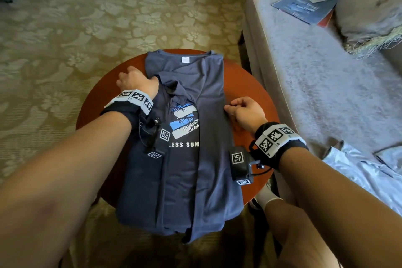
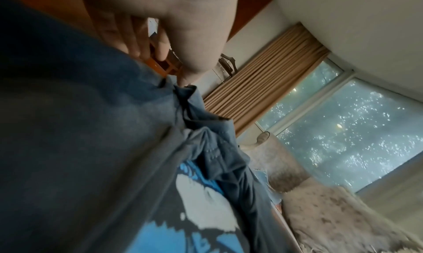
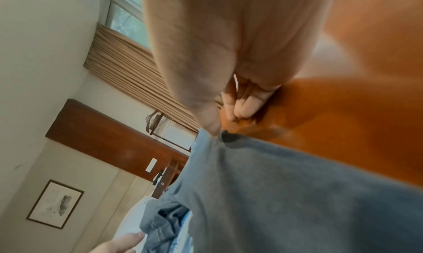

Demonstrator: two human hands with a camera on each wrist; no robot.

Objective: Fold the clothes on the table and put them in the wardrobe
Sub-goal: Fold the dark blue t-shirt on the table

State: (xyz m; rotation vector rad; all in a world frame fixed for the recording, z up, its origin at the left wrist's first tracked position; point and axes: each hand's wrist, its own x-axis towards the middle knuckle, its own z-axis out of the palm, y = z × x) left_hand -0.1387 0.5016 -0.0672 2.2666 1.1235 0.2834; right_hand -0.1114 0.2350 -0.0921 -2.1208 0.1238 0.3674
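Head view: left hand (image 1: 136,80) and right hand (image 1: 245,111) each pinch an edge of the T-shirt (image 1: 185,137) on the table (image 1: 97,102).

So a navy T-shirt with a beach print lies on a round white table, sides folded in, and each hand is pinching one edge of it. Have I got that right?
Nearly. The round table is reddish-brown wood, not white; the head view shows this. The rest holds: the navy T-shirt lies on it with its sides folded in, the left hand pinching its left edge and the right hand its right edge.
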